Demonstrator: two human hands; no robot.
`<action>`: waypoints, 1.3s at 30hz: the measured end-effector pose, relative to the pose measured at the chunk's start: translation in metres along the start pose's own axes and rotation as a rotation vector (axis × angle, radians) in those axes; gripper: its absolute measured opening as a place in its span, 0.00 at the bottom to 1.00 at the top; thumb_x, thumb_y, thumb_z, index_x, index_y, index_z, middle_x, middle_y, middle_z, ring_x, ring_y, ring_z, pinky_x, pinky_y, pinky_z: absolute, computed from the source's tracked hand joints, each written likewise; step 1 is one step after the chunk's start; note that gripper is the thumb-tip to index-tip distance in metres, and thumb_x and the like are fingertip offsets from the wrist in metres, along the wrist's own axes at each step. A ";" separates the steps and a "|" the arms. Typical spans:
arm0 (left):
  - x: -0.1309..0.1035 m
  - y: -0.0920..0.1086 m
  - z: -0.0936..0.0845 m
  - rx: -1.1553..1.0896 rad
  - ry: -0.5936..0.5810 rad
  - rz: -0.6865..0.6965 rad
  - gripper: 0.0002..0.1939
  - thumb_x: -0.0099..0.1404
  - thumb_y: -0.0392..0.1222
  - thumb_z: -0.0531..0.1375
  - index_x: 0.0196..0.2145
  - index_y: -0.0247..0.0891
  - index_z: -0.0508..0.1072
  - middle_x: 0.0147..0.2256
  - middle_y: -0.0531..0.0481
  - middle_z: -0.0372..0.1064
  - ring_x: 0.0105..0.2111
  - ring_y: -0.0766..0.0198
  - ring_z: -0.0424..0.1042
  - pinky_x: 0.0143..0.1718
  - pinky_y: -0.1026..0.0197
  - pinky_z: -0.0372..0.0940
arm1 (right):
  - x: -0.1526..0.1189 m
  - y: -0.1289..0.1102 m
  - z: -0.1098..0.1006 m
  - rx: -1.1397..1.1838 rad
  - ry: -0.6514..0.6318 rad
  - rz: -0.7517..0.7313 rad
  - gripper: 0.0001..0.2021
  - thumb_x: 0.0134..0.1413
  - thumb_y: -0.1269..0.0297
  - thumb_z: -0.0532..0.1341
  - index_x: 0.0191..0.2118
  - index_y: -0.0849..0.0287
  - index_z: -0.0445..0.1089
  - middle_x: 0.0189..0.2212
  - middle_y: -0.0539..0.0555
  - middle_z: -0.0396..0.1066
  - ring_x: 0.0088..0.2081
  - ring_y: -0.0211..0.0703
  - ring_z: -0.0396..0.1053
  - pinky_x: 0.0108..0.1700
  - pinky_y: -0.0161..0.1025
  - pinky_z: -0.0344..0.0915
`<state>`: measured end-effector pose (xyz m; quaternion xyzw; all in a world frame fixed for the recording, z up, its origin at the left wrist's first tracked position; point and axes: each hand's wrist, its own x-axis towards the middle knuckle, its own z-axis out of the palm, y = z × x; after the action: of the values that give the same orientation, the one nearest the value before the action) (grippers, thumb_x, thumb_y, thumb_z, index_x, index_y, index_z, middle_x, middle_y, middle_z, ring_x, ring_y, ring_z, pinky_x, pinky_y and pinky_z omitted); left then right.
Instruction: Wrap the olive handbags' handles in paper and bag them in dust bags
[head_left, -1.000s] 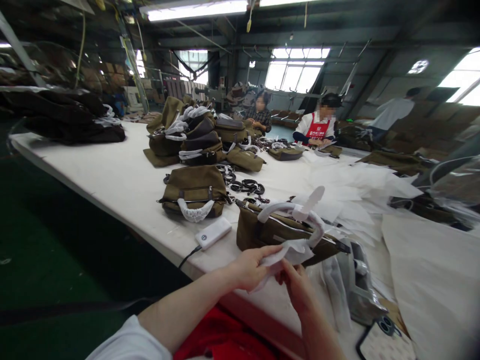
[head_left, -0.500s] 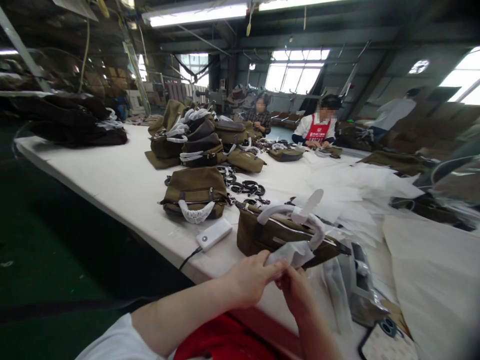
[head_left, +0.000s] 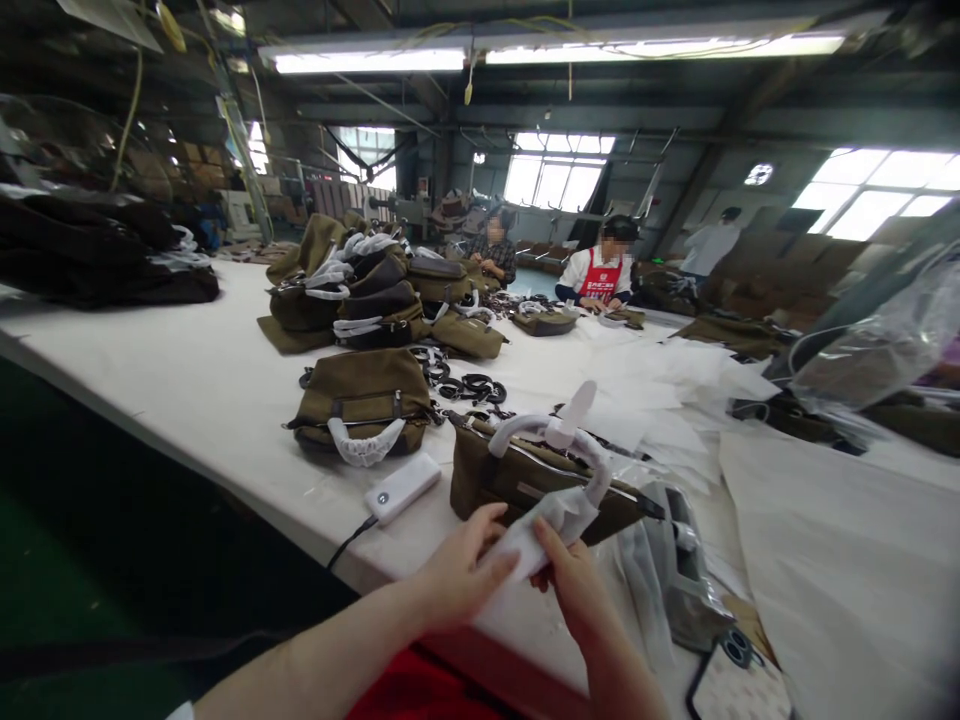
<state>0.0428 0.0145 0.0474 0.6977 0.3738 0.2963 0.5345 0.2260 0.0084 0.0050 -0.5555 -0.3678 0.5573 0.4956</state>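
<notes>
An olive-green handbag (head_left: 480, 470) stands upright on the table in front of me, its far handle (head_left: 517, 428) wrapped in white. White wrapping paper (head_left: 536, 540) covers the near handle and stretches toward me. My right hand (head_left: 574, 585) pinches this paper, thumb on top and fingers curled beneath. Beside it on the left, my left hand (head_left: 461, 570) has its thumb and fingers spread apart around the paper's loose end; whether they touch it is hard to tell.
Left of the handbag are a white power bank (head_left: 403, 488) and another olive bag (head_left: 360, 400). Farther back are black straps (head_left: 472, 388) and a bag pile (head_left: 375, 290). On the right lie white sheets (head_left: 660, 385) and a phone (head_left: 739, 680). Co-workers (head_left: 600, 275) sit across the table.
My left hand has opened and moved apart from my right, where both were together on the paper. The view has swung right, shifting the scene leftward.
</notes>
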 end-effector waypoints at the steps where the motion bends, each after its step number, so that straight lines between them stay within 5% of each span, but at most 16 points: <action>1: 0.004 -0.004 0.000 -0.114 0.012 -0.075 0.36 0.64 0.58 0.55 0.61 0.30 0.57 0.47 0.35 0.71 0.46 0.50 0.71 0.49 0.50 0.66 | 0.000 0.000 -0.001 -0.031 -0.018 0.001 0.24 0.49 0.41 0.64 0.20 0.58 0.67 0.13 0.50 0.63 0.16 0.38 0.59 0.20 0.36 0.52; 5: 0.016 -0.014 0.008 -0.379 -0.208 -0.312 0.25 0.54 0.57 0.65 0.40 0.33 0.72 0.32 0.45 0.72 0.32 0.58 0.73 0.37 0.55 0.67 | -0.003 -0.003 -0.004 -0.091 -0.050 -0.021 0.24 0.47 0.40 0.64 0.19 0.57 0.67 0.13 0.51 0.64 0.17 0.38 0.60 0.20 0.36 0.53; 8: 0.016 -0.017 0.017 -0.543 -0.367 -0.380 0.23 0.51 0.54 0.67 0.39 0.34 0.74 0.27 0.49 0.70 0.26 0.63 0.70 0.33 0.59 0.66 | -0.007 -0.004 -0.007 -0.106 -0.048 -0.020 0.25 0.44 0.38 0.65 0.20 0.57 0.67 0.13 0.50 0.64 0.16 0.37 0.60 0.19 0.35 0.53; 17: 0.021 -0.032 0.032 -0.351 -0.352 -0.307 0.17 0.55 0.45 0.61 0.41 0.33 0.70 0.26 0.53 0.68 0.24 0.67 0.65 0.29 0.63 0.61 | -0.024 -0.001 -0.037 -0.243 -0.126 -0.097 0.24 0.48 0.40 0.64 0.32 0.62 0.71 0.22 0.53 0.72 0.21 0.38 0.67 0.20 0.31 0.57; 20: 0.022 -0.031 0.032 -0.293 -0.298 -0.358 0.17 0.54 0.48 0.61 0.38 0.34 0.67 0.26 0.53 0.67 0.23 0.67 0.65 0.27 0.63 0.59 | -0.030 -0.004 -0.065 -0.319 0.037 -0.138 0.21 0.50 0.43 0.63 0.34 0.59 0.73 0.23 0.53 0.74 0.23 0.41 0.70 0.22 0.33 0.59; 26: 0.014 -0.031 0.030 -0.382 -0.321 -0.390 0.20 0.54 0.52 0.64 0.36 0.36 0.65 0.27 0.53 0.69 0.24 0.68 0.65 0.28 0.64 0.58 | -0.034 -0.013 -0.180 -0.566 0.872 -0.266 0.19 0.47 0.44 0.62 0.33 0.56 0.75 0.26 0.53 0.74 0.28 0.46 0.69 0.32 0.39 0.62; 30: 0.013 -0.034 0.035 -0.440 -0.309 -0.407 0.23 0.52 0.53 0.65 0.36 0.35 0.64 0.27 0.53 0.70 0.24 0.68 0.65 0.27 0.64 0.57 | -0.025 -0.008 -0.229 -0.694 0.799 -0.166 0.16 0.37 0.46 0.65 0.22 0.55 0.76 0.22 0.53 0.74 0.29 0.49 0.70 0.34 0.41 0.62; 34: 0.015 -0.032 0.038 -0.456 -0.304 -0.414 0.23 0.52 0.53 0.66 0.37 0.35 0.64 0.27 0.52 0.70 0.23 0.68 0.65 0.26 0.64 0.57 | -0.020 0.000 -0.228 -0.638 0.705 -0.170 0.20 0.39 0.43 0.62 0.23 0.56 0.77 0.22 0.53 0.76 0.31 0.52 0.72 0.36 0.43 0.65; 39: 0.017 -0.036 0.037 -0.455 -0.303 -0.439 0.22 0.53 0.52 0.66 0.37 0.35 0.65 0.26 0.52 0.71 0.23 0.68 0.66 0.26 0.64 0.59 | -0.040 0.007 -0.224 -0.679 0.750 -0.237 0.20 0.42 0.42 0.63 0.27 0.56 0.78 0.32 0.55 0.78 0.39 0.54 0.72 0.44 0.44 0.64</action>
<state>0.0745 0.0143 0.0036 0.4999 0.3558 0.1433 0.7765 0.4409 -0.0637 -0.0168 -0.8011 -0.3852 0.1093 0.4449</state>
